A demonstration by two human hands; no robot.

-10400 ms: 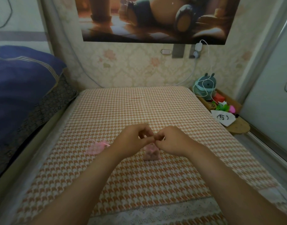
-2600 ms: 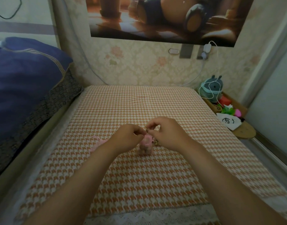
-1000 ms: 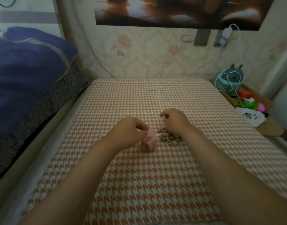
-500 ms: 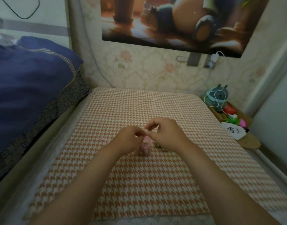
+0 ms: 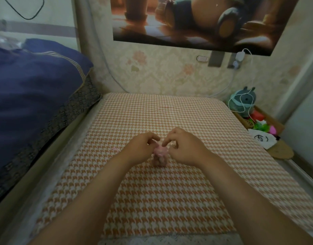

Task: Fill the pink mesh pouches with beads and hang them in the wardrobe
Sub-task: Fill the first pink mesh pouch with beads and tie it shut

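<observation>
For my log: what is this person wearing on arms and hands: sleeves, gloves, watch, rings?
Nothing shows. The left hand and right hand are ungloved, and the left forearm and right forearm are bare to the picture's edge; no sleeve, watch, bracelet or ring is visible.

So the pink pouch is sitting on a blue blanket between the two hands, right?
No. The pink mesh pouch sits between the left hand and right hand, but on the orange-and-white houndstooth cover; the blue blanket lies off to the left. The head view shows it.

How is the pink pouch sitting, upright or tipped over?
Upright: the pouch stands on the mat, left hand holding its top, right hand touching it.
</observation>
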